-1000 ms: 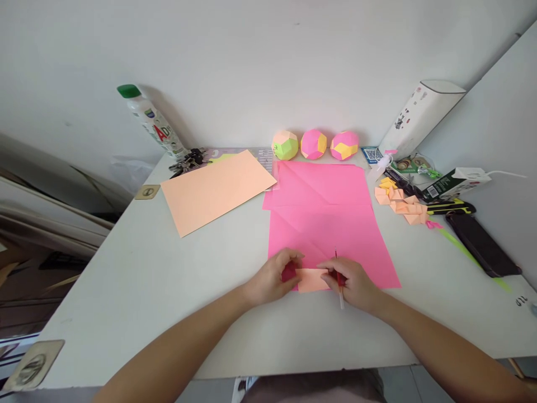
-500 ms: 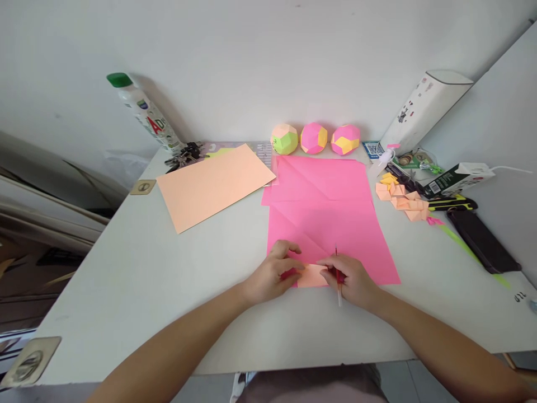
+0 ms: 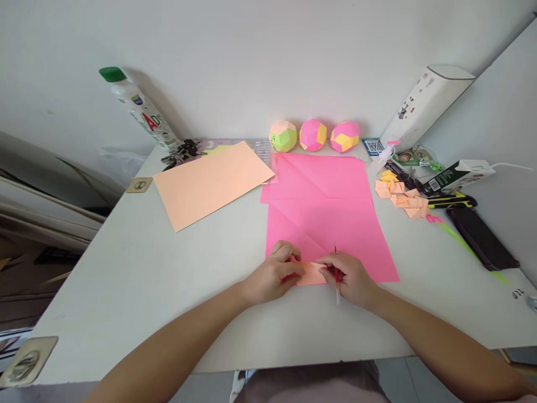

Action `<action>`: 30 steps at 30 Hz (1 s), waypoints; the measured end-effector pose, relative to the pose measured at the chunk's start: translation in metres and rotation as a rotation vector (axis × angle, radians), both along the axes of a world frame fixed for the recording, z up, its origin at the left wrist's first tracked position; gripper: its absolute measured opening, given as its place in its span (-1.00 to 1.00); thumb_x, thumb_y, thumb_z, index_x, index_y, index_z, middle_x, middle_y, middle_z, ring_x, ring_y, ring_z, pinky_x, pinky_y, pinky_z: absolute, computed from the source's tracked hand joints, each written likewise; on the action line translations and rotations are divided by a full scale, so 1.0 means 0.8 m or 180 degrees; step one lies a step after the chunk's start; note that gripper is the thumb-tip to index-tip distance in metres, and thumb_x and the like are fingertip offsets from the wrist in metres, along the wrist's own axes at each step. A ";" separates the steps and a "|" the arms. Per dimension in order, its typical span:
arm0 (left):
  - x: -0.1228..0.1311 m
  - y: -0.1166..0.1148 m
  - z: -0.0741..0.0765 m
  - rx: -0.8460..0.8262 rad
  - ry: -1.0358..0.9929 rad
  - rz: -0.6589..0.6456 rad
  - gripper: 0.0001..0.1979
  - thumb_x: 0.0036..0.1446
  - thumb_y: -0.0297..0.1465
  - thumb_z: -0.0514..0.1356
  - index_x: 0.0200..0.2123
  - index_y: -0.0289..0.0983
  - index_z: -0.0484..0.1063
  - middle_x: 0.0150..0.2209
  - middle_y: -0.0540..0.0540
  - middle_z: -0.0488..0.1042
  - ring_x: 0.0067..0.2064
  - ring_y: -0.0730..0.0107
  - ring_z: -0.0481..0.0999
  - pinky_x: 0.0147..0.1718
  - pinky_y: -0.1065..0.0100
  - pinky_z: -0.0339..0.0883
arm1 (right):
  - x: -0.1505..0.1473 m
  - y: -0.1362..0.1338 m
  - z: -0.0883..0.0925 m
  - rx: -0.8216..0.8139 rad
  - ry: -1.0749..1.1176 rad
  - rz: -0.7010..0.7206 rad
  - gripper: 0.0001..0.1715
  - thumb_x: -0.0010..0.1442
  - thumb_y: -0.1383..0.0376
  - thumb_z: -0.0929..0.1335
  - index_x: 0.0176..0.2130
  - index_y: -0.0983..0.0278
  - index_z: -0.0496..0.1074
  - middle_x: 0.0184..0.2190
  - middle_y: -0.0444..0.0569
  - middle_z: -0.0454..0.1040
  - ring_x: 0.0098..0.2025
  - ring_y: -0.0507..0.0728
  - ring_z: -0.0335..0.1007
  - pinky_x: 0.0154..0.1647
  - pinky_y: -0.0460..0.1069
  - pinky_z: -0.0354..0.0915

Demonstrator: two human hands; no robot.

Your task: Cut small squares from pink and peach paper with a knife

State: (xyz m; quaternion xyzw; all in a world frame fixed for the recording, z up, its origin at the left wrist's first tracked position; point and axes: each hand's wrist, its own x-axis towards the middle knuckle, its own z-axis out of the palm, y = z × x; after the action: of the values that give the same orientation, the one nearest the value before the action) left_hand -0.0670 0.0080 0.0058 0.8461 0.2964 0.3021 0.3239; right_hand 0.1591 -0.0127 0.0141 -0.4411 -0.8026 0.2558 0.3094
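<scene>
Two bare hands are low on the white tabletop (image 3: 138, 291), close together. Between them lies a small peach paper (image 3: 312, 273), folded into a short strip. It sits on the near edge of the big pink paper (image 3: 331, 207), which lies flat in the middle of the tabletop.

The left hand (image 3: 272, 273) has its grip pressed on the left end of the small peach paper, with the fingers curled down over it. The right hand (image 3: 351, 278) touches the right end with its fingertips. Its grip is also closed around a thin red and white stick (image 3: 336, 263), which points up and away from the person. I cannot tell if it is a pen.

To the left of the pink paper lies a big peach sheet (image 3: 210, 183), a bit turned. Behind it is a bunch of keys (image 3: 181, 152), and a white bottle with a green cap (image 3: 136, 109) leans by the wall.

Three paper balls (image 3: 313, 135) sit in a row at the back, just behind the pink paper. One is green and peach, and two are pink and yellow.

On the right is a little pile of folded peach pieces (image 3: 403, 197). Near it are a yellow and black cutter (image 3: 452, 201), a dark green box (image 3: 455, 177) and a flat black case (image 3: 481, 239). A tall white carton (image 3: 423, 106) leans on the wall behind them.
</scene>
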 end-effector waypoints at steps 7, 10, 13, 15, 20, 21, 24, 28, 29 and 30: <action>0.001 0.003 0.000 0.0076 -0.0079 -0.0088 -0.81 0.13 -0.61 0.12 -0.44 -0.26 0.45 -0.28 -0.10 0.28 -0.16 0.31 0.25 -0.17 0.26 0.27 | -0.001 0.000 -0.002 0.0127 0.0020 -0.0006 -0.84 0.28 0.30 0.25 -0.25 0.24 0.42 -0.59 -0.16 0.32 -0.55 0.00 0.18 -0.50 -0.08 0.22; 0.001 0.004 0.001 0.0069 -0.0105 -0.0148 -0.80 0.12 -0.62 0.13 -0.45 -0.27 0.44 -0.30 -0.09 0.28 -0.17 0.33 0.26 -0.20 0.29 0.27 | -0.001 0.000 -0.002 0.0131 0.0039 0.0024 -0.84 0.29 0.31 0.25 -0.23 0.24 0.42 -0.58 -0.16 0.32 -0.55 0.00 0.18 -0.49 -0.08 0.22; 0.001 0.004 0.001 0.0045 -0.0116 -0.0222 -0.80 0.13 -0.62 0.13 -0.45 -0.27 0.44 -0.33 -0.08 0.29 -0.19 0.35 0.26 -0.23 0.33 0.28 | 0.001 0.001 -0.002 0.0114 0.0042 0.0058 -0.85 0.29 0.31 0.25 -0.22 0.23 0.42 -0.57 -0.16 0.32 -0.54 0.00 0.19 -0.49 -0.08 0.23; 0.001 0.004 0.001 0.0030 -0.0117 -0.0248 -0.81 0.14 -0.62 0.13 -0.45 -0.27 0.44 -0.34 -0.07 0.29 -0.20 0.35 0.26 -0.25 0.34 0.28 | 0.001 0.002 -0.002 0.0119 0.0034 0.0062 -0.85 0.28 0.31 0.25 -0.23 0.23 0.41 -0.57 -0.15 0.32 -0.54 0.00 0.19 -0.49 -0.08 0.23; 0.000 0.004 0.000 0.0022 -0.0119 -0.0254 -0.80 0.15 -0.61 0.11 -0.45 -0.28 0.44 -0.33 -0.08 0.30 -0.20 0.35 0.25 -0.23 0.32 0.29 | 0.000 0.002 -0.002 0.0134 -0.0001 0.0059 -0.86 0.27 0.33 0.26 -0.24 0.25 0.42 -0.58 -0.16 0.31 -0.54 0.00 0.18 -0.49 -0.09 0.22; 0.000 0.004 0.000 0.0023 -0.0117 -0.0256 -0.80 0.15 -0.61 0.11 -0.45 -0.28 0.44 -0.33 -0.08 0.30 -0.20 0.34 0.25 -0.23 0.31 0.29 | 0.000 0.002 -0.002 0.0134 -0.0004 0.0059 -0.86 0.28 0.33 0.26 -0.24 0.25 0.42 -0.58 -0.16 0.31 -0.54 0.00 0.18 -0.49 -0.09 0.22; 0.001 0.004 0.001 0.0028 -0.0107 -0.0267 -0.80 0.15 -0.60 0.11 -0.45 -0.28 0.44 -0.33 -0.09 0.29 -0.19 0.34 0.25 -0.22 0.31 0.29 | 0.001 0.002 -0.003 0.0136 -0.0005 0.0060 -0.85 0.28 0.32 0.25 -0.24 0.24 0.42 -0.57 -0.15 0.32 -0.53 0.00 0.18 -0.48 -0.09 0.23; 0.001 0.005 0.001 0.0066 -0.0095 -0.0318 -0.80 0.17 -0.59 0.11 -0.44 -0.28 0.45 -0.32 -0.09 0.31 -0.18 0.34 0.25 -0.22 0.31 0.28 | 0.002 0.002 -0.003 0.0170 -0.0055 0.0072 -0.84 0.29 0.31 0.25 -0.22 0.24 0.42 -0.58 -0.15 0.32 -0.53 0.00 0.18 -0.48 -0.09 0.22; 0.000 0.005 0.001 0.0080 -0.0090 -0.0344 -0.80 0.17 -0.59 0.11 -0.43 -0.28 0.45 -0.32 -0.10 0.32 -0.19 0.34 0.25 -0.22 0.31 0.28 | 0.002 0.002 -0.003 0.0174 -0.0061 0.0074 -0.84 0.29 0.31 0.25 -0.22 0.24 0.42 -0.58 -0.15 0.32 -0.53 0.00 0.19 -0.48 -0.09 0.22; 0.000 0.006 0.001 0.0093 -0.0083 -0.0371 -0.80 0.18 -0.59 0.10 -0.43 -0.29 0.45 -0.33 -0.09 0.33 -0.20 0.34 0.25 -0.22 0.30 0.28 | 0.002 0.002 -0.003 0.0171 -0.0062 0.0081 -0.84 0.29 0.31 0.25 -0.22 0.25 0.42 -0.57 -0.16 0.32 -0.53 0.00 0.19 -0.48 -0.09 0.23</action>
State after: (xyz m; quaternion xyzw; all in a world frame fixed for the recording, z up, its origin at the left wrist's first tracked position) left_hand -0.0669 0.0125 0.0068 0.8626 0.2379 0.2981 0.3324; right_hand 0.1604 -0.0109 0.0116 -0.4250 -0.8177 0.2337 0.3100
